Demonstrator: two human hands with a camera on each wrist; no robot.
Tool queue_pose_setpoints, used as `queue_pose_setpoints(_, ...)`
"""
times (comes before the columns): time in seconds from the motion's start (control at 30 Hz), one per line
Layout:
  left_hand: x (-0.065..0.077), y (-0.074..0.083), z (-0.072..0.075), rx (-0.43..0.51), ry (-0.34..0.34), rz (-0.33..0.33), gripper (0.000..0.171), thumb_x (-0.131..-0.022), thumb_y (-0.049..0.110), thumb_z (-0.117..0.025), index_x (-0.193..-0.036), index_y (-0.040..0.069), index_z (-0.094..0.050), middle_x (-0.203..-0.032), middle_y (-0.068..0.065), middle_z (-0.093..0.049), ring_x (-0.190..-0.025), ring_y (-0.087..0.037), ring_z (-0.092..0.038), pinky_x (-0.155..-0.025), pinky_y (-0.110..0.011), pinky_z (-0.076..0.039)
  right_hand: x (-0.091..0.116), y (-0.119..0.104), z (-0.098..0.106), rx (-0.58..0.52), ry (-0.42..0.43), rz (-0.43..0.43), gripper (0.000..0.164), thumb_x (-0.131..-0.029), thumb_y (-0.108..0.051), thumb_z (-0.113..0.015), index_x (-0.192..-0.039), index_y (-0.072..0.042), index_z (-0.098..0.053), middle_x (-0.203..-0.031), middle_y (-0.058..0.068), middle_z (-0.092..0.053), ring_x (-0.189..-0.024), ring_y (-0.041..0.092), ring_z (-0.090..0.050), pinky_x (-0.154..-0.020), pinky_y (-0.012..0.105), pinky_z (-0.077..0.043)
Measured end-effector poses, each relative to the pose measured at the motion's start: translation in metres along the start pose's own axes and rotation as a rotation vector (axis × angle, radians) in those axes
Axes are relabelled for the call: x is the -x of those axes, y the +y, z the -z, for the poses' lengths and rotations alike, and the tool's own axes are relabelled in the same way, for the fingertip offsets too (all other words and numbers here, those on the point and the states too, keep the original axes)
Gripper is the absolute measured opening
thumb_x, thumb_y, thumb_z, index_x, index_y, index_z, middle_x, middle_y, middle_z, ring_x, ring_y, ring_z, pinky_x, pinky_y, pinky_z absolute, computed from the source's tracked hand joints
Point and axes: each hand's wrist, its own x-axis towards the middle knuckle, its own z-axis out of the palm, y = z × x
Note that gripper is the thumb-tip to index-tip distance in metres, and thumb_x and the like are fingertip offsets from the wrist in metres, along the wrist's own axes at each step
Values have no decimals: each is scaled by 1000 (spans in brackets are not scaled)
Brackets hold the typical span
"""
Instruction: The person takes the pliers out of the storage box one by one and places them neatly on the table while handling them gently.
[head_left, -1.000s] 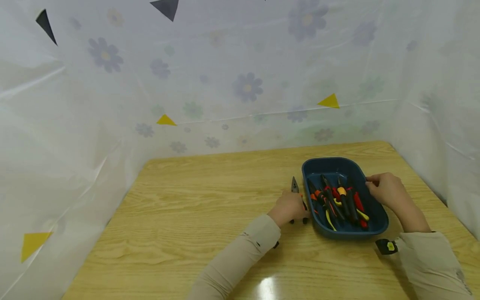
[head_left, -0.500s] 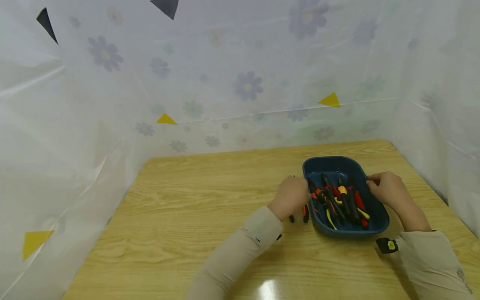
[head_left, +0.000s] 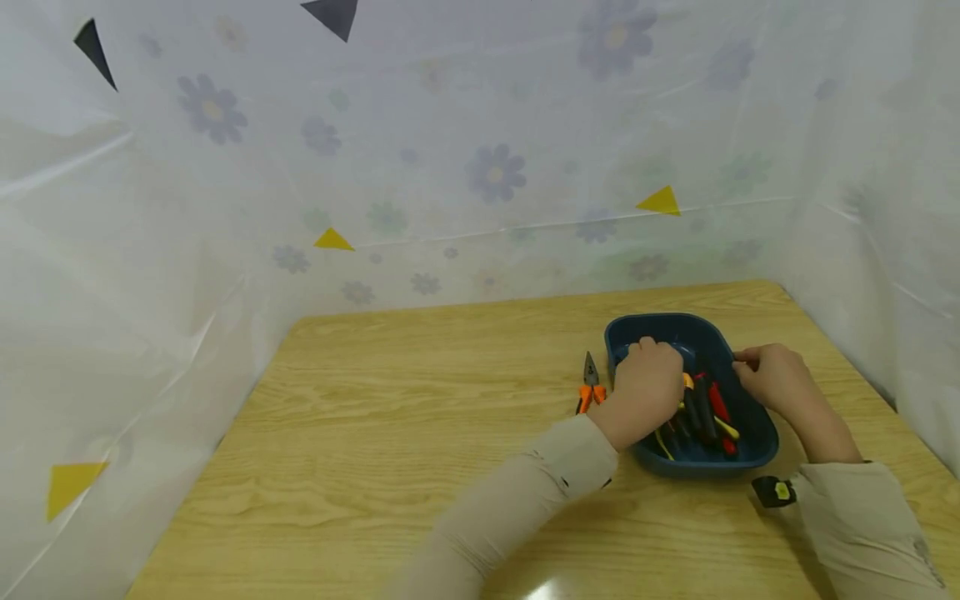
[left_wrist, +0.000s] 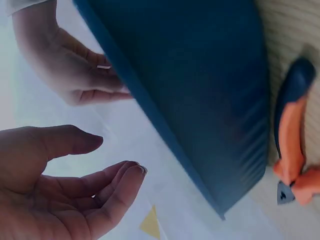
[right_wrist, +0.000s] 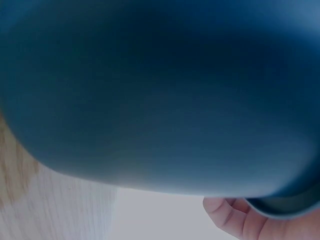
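A dark blue plastic tub (head_left: 697, 469) stands at the table's right side with several hand tools in it. Among them are black-handled pliers (head_left: 703, 412) and a red handle (head_left: 718, 402). My left hand (head_left: 648, 385) is over the tub's left part, hiding some tools. In the left wrist view my left hand (left_wrist: 65, 192) has thumb and bent fingers apart, nothing between them. My right hand (head_left: 776, 382) pinches the tub's right rim; its fingers (right_wrist: 240, 217) show at that rim in the right wrist view. Needle-nose pliers (head_left: 591, 386) with orange-black handles lie left of the tub.
The wooden table (head_left: 375, 433) extends left of the tub and pliers. Pale flowered sheeting (head_left: 450, 167) hangs behind and on both sides. A black strap piece (head_left: 772, 492) hangs at the right cuff.
My left hand has let go of the orange-handled pliers, risen, and moved right over the tub. The pliers stay on the table. My right hand keeps its place on the rim.
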Motion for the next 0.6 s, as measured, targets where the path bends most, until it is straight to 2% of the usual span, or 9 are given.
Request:
queue_pose_setpoints(0.17,-10,19,-5,7,-66,-9,26,-96,44,-54,-113,27,-65,-114,5,-56,-103,-10,-54,-73,-21,-51,-2,1,0,-7,-10,10,32,-91,-3,-53,-108,25,-57,-88,34,-63,-68,32,-61,-55,37,-49)
queue_pose_setpoints(0.27,-13,28,-10,4,-77,-34,24,-97,41,-53,-113,28,-65,-117,7,-56,-105,-11,-54,-76,-21,-52,-3,1,0,-5,-12,15,32,-91,-2,-53,-108,25,-57,-87,34,-63,-66,31,-61,-55,37,-48)
queue_pose_setpoints(0.47,-18,42,-18,49,-112,-84,24,-96,40,-57,-115,28,-66,-123,7,-55,-110,-11,-52,-80,-23,-51,-3,0,1,0,-14,3,33,-92,-3,-52,-110,25,-56,-89,35,-62,-70,37,-60,-58,43,-50)
queue_pose_setpoints(0.6,-17,52,-24,-9,-148,-127,26,-95,45,-56,-115,29,-65,-123,10,-54,-113,-9,-47,-91,-21,-43,-1,0,1,-4,-32,11,34,-93,-3,-52,-112,25,-55,-92,36,-62,-71,36,-60,-57,41,-48)
